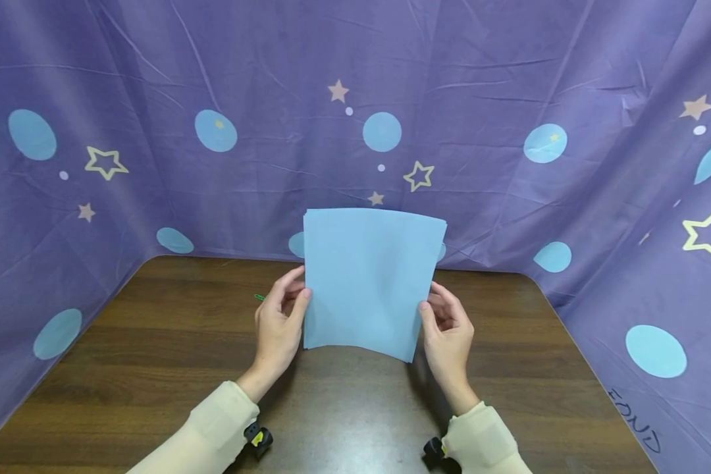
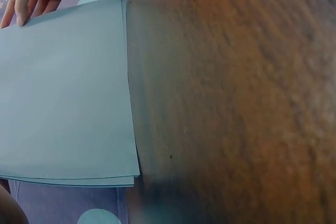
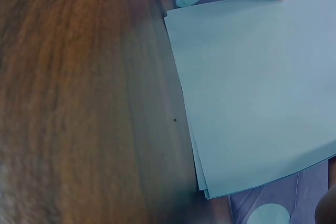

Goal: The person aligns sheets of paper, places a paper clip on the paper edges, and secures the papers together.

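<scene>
Brown wood-grain desk [image 1: 527, 368], purple star-printed fabric [image 1: 468, 131] behind, light-blue paper sheets [image 1: 370, 280] in grip of left hand [image 1: 278, 326], right hand [image 1: 450, 332]

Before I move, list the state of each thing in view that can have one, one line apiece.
Light-blue paper sheets: held up, slightly bowed, edges not quite aligned
Left grip: pinching the sheets' left edge
Right grip: pinching the sheets' right edge
Small green item: partly hidden, too small to identify
Purple star-print cloth: hanging, creased
Wrist cameras: both worn
</scene>
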Available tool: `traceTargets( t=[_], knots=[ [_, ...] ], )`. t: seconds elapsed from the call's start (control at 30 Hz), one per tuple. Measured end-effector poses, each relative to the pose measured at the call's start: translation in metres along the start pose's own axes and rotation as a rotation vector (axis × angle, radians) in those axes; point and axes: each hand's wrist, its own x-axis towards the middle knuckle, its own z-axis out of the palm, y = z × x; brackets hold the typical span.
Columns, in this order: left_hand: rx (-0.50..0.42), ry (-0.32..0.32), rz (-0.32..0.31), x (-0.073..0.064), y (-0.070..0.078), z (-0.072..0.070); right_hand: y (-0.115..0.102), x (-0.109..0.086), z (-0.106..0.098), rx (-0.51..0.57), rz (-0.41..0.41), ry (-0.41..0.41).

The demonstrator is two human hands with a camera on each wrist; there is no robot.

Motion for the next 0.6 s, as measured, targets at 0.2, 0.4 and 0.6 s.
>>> traceTargets(
  t=[0.2, 0.4, 0.6],
  knots=[
    [0.039, 0.017, 0.013, 0.0004, 0.0012, 0.0, 0.007, -0.0008, -0.0022, 0.002, -0.021, -0.004],
    [0.042, 0.027, 0.025, 0.0006, 0.0, -0.001, 0.0083, -0.0005, -0.0034, -0.009, -0.037, -0.002],
    [0.064, 0.018, 0.054, 0.0011, -0.002, -0.0015, 0.0083, 0.0003, -0.0033, -0.017, -0.038, -0.008]
  ],
)
